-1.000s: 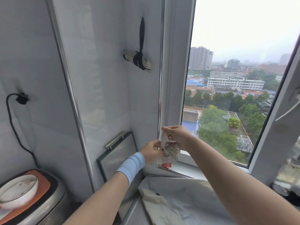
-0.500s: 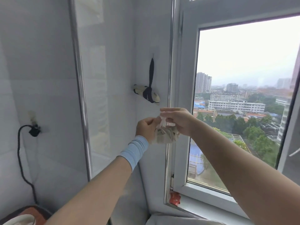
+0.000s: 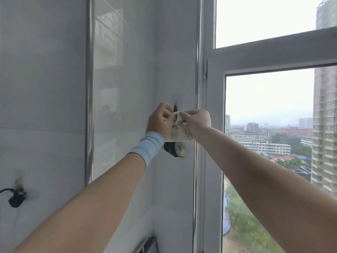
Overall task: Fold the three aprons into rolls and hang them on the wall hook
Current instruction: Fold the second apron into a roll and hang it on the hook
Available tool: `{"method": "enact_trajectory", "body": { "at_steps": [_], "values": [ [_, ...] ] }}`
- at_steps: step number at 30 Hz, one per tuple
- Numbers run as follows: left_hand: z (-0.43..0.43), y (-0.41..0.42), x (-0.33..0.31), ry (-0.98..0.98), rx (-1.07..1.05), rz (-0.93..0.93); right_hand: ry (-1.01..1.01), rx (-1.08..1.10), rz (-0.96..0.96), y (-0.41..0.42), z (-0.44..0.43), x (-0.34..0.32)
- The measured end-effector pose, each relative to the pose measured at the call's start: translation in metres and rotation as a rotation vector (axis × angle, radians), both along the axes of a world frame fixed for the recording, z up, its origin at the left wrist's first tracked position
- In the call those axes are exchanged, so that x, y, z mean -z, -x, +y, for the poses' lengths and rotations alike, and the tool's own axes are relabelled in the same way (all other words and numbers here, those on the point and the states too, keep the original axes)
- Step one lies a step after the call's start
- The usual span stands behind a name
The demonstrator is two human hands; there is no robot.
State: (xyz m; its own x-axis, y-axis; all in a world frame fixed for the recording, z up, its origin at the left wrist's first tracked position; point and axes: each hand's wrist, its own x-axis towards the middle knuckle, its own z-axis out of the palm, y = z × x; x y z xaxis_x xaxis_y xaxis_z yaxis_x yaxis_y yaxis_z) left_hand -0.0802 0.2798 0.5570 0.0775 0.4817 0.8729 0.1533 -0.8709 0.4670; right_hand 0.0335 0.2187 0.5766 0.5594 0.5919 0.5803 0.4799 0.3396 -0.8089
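Head view: left hand (image 3: 160,121) and right hand (image 3: 196,120) both pinch the strap (image 3: 177,112) of the cream apron roll (image 3: 179,134), grip closed, level with the wall hook (image 3: 175,106); dark apron roll (image 3: 173,151) hangs just below.

You're holding a plain cream apron roll (image 3: 179,133), no print on it, and its tie loop (image 3: 177,112) is the same cream. Just beneath, the hung roll (image 3: 176,151) shows cream wrapped in black bands, and its strap (image 3: 175,108) runs black against the tile. Your wristband (image 3: 148,147) is pale blue. The wall tiles (image 3: 45,88) are glossy greyish white, split by a silver trim strip (image 3: 89,88). The window frame (image 3: 212,125) is white. Low on your left there's a black plug (image 3: 16,199). Outside, the sky (image 3: 264,21) is pale grey and the treetops (image 3: 246,225) are green.
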Motion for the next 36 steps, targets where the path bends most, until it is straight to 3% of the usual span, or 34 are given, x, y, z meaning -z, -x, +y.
{"method": "enact_trajectory", "body": {
  "at_steps": [5,13,18,27,32,36],
  "values": [
    [0.034,-0.004,-0.024,-0.016,-0.026,0.189,-0.016,0.095,-0.081,-0.011,0.035,-0.028],
    [0.078,-0.030,-0.056,0.043,-0.085,0.216,-0.086,0.181,-0.146,-0.026,0.080,-0.057],
    [0.095,-0.039,-0.060,0.043,-0.107,0.273,-0.021,0.277,-0.174,-0.035,0.101,-0.064],
    [0.099,-0.035,-0.004,0.128,0.116,0.258,0.015,0.230,-0.306,-0.031,0.089,-0.010],
    [0.095,-0.026,0.011,0.153,0.004,0.265,-0.005,0.114,-0.415,-0.022,0.069,0.024],
    [0.096,-0.021,0.016,0.011,-0.050,0.319,-0.048,0.120,-0.513,-0.032,0.065,0.043]
  ]
}}
